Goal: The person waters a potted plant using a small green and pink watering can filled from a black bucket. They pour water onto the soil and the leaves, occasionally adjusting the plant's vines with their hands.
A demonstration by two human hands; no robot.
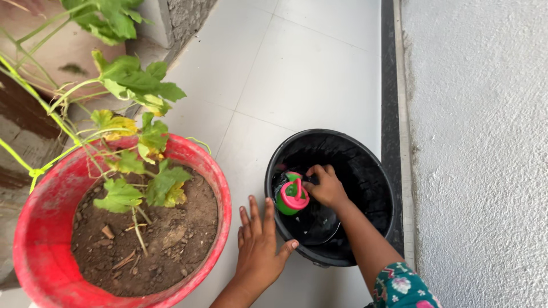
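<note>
My right hand has its fingers pinching the pink handle of a small green can down in the black bucket, likely light, wet and slippery plastic, while my left hand, fingers spread, braces the bucket's rim.

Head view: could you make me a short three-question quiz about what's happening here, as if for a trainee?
1. True or false: the right hand is inside the black bucket.
2. What does the right hand grip? A) a trowel B) a green and pink cup C) a leaf
3. Where does the left hand rest?

Key
1. True.
2. B, by its pink handle.
3. Flat on the tiled floor, between the red pot with the plant and the bucket, thumb touching the bucket's side.
</note>
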